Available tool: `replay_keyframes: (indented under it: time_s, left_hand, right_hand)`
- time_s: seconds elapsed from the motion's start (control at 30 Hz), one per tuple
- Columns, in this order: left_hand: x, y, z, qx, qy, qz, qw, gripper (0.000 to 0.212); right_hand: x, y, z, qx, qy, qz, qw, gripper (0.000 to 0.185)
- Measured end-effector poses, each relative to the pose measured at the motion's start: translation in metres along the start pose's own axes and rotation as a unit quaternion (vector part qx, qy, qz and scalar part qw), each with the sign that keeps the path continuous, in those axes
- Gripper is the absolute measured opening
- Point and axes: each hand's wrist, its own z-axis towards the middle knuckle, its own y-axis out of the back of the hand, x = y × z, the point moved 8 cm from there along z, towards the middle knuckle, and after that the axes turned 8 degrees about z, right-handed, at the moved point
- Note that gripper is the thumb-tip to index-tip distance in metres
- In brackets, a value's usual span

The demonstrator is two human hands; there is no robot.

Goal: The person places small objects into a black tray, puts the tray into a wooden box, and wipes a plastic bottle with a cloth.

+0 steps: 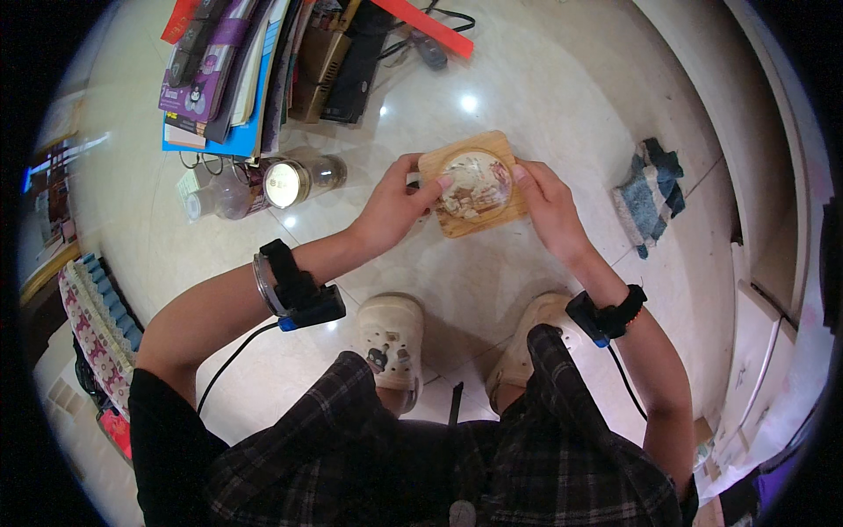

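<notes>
Both hands hold a square wooden plaque or coaster (pixel 450 226) above the tiled floor. Its round centre (pixel 475 184) is glossy and mottled cream, brown and reddish. My left hand (pixel 398 204) grips the left edge, its thumb lying over the face of the round part. On the opposite edge, my right hand (pixel 546 201) has its thumb near the upper right side. Most fingers are hidden behind the wood. A small pale piece shows beside the left fingers; what it is I cannot tell.
Books and folders (pixel 217 85) stand at the upper left, beside a lidded clear jar (pixel 323 172) and a plastic bottle (pixel 230 197) lying down. A red strip (pixel 435 29) lies beyond. At right is a crumpled blue-grey cloth (pixel 649 194), near white cabinetry (pixel 757 356). Cream clogs (pixel 392 336) are below.
</notes>
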Motion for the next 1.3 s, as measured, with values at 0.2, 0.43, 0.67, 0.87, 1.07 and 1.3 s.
replay_keyframes:
  time_s: [0.2, 0.43, 0.67, 0.87, 1.07, 1.3]
  left_hand:
    - [-0.009, -0.007, -0.008, 0.044, -0.03, -0.021, 0.998, 0.068]
    - [0.006, 0.001, -0.009, 0.072, 0.095, -0.111, 0.987, 0.083]
    - [0.002, -0.012, -0.009, 0.095, 0.023, -0.115, 0.989, 0.083]
    - [0.004, 0.0, -0.009, 0.098, 0.03, -0.142, 0.984, 0.078]
    - [0.019, 0.015, -0.011, 0.068, 0.045, -0.164, 0.983, 0.081]
    - [0.018, 0.002, -0.014, 0.073, 0.054, -0.087, 0.992, 0.087]
  right_hand:
    - [-0.012, -0.003, 0.004, 0.003, -0.037, 0.068, 0.997, 0.038]
    - [-0.034, -0.016, 0.001, 0.01, -0.124, 0.157, 0.98, 0.039]
    - [-0.022, -0.02, -0.021, 0.056, -0.15, 0.135, 0.978, 0.036]
    - [0.029, 0.07, -0.034, -0.14, 0.086, -0.135, 0.977, 0.032]
    - [0.013, 0.132, -0.066, -0.223, 0.111, -0.531, 0.81, 0.053]
    - [-0.003, 0.153, -0.068, -0.227, 0.139, -0.521, 0.811, 0.032]
